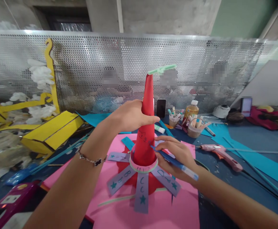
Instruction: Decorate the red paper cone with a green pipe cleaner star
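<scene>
A red paper cone stands upright toward the far edge of a pink foam sheet, with dark hand-drawn lines visible on its side. A pale green paper strip is fixed across its tip, and its base is encircled by a pink-and-green paper ring. Lavender paper strips marked with letters and teal stars radiate from that ring over a red paper shape.

The cone is steadied by the left hand, which is laid open across its upper part, unclenched, so that the light cone is probably kept from tipping. A bracelet is worn on that wrist. A blue marker is grasped pen-style in the right hand, its tip brought to the cone's lower side — whether contact is made cannot be told.

Toward the table's far edge, a smartphone, a plastic bottle and pots of markers are grouped within reach. A pink glue gun lies on the right side, beside teal paper sheets. Yellow card pieces are heaped by the left edge, below a perforated metal panel.
</scene>
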`<state>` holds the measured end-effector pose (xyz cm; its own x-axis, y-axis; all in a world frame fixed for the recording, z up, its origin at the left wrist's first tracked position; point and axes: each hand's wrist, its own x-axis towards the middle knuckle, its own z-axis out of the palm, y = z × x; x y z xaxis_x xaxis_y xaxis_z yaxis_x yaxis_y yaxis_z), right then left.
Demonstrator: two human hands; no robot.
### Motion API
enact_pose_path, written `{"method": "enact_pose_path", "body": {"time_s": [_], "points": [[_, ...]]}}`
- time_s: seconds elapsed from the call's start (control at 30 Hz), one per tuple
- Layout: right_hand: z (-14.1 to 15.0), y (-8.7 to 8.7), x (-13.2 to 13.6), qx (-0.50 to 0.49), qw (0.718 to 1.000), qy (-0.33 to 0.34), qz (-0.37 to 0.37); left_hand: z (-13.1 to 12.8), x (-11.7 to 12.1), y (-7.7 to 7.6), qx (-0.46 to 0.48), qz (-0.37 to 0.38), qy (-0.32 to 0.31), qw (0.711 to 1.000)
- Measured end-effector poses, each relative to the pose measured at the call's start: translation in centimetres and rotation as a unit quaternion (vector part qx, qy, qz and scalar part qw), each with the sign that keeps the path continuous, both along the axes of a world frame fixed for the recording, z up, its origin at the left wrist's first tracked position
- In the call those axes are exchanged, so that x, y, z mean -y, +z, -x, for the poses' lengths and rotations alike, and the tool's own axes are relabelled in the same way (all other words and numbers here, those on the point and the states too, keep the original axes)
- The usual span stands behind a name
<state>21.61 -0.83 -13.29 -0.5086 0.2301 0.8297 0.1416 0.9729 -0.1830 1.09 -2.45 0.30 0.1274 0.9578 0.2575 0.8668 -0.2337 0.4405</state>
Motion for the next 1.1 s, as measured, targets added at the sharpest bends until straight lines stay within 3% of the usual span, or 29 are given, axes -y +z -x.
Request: {"method": "enact_pose_path", "body": {"time_s": [0.37,1.1], "points": [[-0.31,0.07,-0.2,0.013,0.999,0.042,-0.019,-0.1,0.24,0.08,0.015,0.019,-0.002,1.0],[0.08,0.03,-0.08,0.002,1.0,0.001,-0.024,-0.22,0.16,0.09,-0.001,-0.002,0.0,1.0]]}}
